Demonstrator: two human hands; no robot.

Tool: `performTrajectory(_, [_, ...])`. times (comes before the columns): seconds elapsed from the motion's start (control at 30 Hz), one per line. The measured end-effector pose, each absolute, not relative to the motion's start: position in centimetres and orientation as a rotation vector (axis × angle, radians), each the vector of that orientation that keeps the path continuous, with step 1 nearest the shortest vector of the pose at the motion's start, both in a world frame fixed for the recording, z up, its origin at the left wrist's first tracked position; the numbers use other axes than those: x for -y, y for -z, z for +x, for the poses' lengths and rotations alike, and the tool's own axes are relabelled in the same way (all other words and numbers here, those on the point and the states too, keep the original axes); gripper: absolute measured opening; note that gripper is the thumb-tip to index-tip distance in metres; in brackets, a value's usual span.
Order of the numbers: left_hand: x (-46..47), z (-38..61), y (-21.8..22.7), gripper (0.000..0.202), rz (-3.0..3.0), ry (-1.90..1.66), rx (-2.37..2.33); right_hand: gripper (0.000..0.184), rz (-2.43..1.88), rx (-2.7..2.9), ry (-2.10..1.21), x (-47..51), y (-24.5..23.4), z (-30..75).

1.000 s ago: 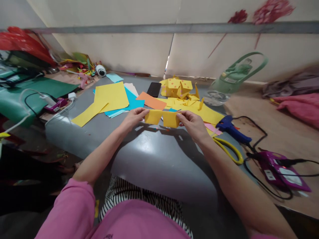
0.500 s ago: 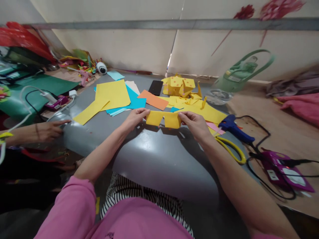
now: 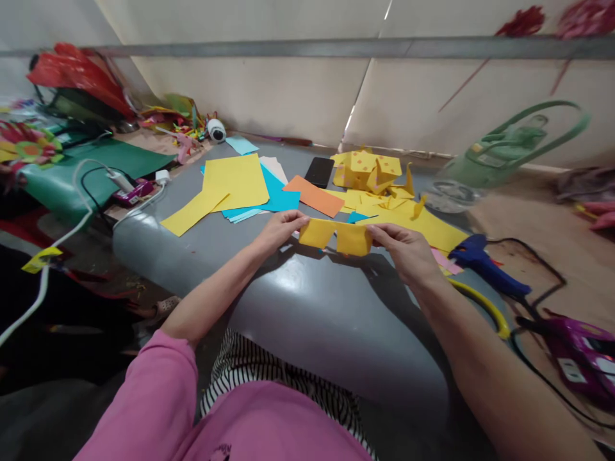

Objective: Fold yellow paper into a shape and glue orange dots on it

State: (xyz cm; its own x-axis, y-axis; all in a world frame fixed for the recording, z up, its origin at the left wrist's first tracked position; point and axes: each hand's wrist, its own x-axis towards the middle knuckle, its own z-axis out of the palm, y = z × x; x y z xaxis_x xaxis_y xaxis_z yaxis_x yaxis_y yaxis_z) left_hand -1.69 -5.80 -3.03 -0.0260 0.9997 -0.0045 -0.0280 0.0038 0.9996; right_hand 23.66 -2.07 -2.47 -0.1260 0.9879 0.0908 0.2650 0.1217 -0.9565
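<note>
A yellow paper cutout (image 3: 354, 239) with two square flaps and a gap between them is stretched between my hands, just above the grey table (image 3: 288, 288). My left hand (image 3: 281, 232) pinches its left end. At the right end, my right hand (image 3: 403, 244) grips it between thumb and fingers. Beyond it lie an orange paper strip (image 3: 314, 196), blue paper (image 3: 283, 197) and a yellow sheet (image 3: 235, 182). Yellow paper scraps (image 3: 394, 208) and a folded yellow paper model with dots (image 3: 369, 168) sit farther back.
A blue glue gun (image 3: 490, 262) lies at the right, beside yellow-handled scissors (image 3: 485, 307) and a purple power strip (image 3: 581, 358) with black cables. A black phone (image 3: 319, 171) rests near the back. The green handled container (image 3: 500, 150) stands back right. White cable (image 3: 72, 234) hangs at left.
The view has turned left, so the table things sit farther right. Another person's hand at the left has gone out of view. My hands still hold the yellow cutout.
</note>
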Motion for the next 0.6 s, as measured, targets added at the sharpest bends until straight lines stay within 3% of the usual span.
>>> performTrajectory(0.6, [5.5, -1.5, 2.6, 0.014, 1.167, -1.31, -1.285, 0.041, -1.256, 1.587, -1.073, 2.1, 1.1, 23.2])
